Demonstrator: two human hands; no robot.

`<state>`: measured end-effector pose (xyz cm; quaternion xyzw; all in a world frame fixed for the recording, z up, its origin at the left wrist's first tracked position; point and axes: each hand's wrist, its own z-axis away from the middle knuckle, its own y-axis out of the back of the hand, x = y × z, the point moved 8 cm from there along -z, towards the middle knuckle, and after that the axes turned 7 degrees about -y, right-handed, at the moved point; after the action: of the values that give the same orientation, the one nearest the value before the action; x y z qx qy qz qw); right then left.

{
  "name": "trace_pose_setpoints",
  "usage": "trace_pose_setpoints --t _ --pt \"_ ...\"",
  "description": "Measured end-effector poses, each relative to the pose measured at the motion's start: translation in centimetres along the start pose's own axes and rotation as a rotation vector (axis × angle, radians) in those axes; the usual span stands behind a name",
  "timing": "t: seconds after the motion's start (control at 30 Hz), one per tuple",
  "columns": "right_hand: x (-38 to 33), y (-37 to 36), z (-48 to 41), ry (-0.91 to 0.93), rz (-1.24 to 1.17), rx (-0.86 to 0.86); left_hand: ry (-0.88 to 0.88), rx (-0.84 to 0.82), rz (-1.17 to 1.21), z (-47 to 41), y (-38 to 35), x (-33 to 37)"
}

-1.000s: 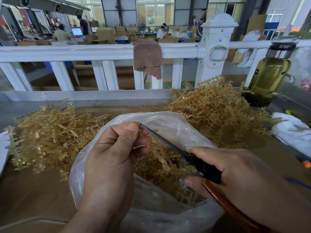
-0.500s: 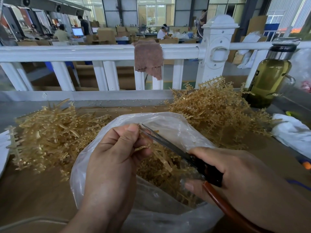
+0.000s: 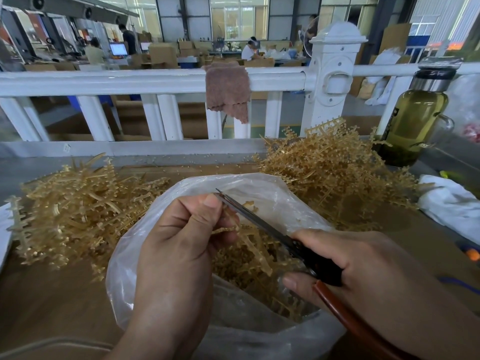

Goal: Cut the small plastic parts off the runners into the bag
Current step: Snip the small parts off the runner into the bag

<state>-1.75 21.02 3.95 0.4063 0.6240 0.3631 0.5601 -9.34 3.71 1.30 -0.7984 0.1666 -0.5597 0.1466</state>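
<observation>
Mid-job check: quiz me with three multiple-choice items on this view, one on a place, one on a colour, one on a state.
1. The brown cloth hangs: A) over the white railing; B) on a box; C) on a chair.
2. The held runner is: A) blue; B) golden tan; C) black.
3. The left hand: A) lies flat; B) pinches the runner over the bag; C) hangs idle.
Answers: A, it drapes over the top rail; B, tan like the piles beside it; B, thumb and fingers pinch it while the right hand holds the scissors.
</observation>
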Motion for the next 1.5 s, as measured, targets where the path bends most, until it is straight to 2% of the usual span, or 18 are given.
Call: trace_pose_setpoints --t 0.2,0.77,1.13,1.5 --pt "0.0 0.2 0.0 0.008 -0.033 0.062 -0.012 -0.013 0.010 0.1 -0.3 0.1" --pt "-0.4 -0.1 0.0 -0.002 -0.032 0.042 -0.017 0.031 -0.006 0.3 0.0 -0.2" --pt "-0.8 -0.4 0.1 -0.049 0.003 0.013 0.104 0.046 0.024 0.3 0.2 -1.4" --pt "-0.3 -0.8 -0.3 -0.105 0.015 -0.050 0.203 0.055 -0.065 0.3 0.9 -2.4"
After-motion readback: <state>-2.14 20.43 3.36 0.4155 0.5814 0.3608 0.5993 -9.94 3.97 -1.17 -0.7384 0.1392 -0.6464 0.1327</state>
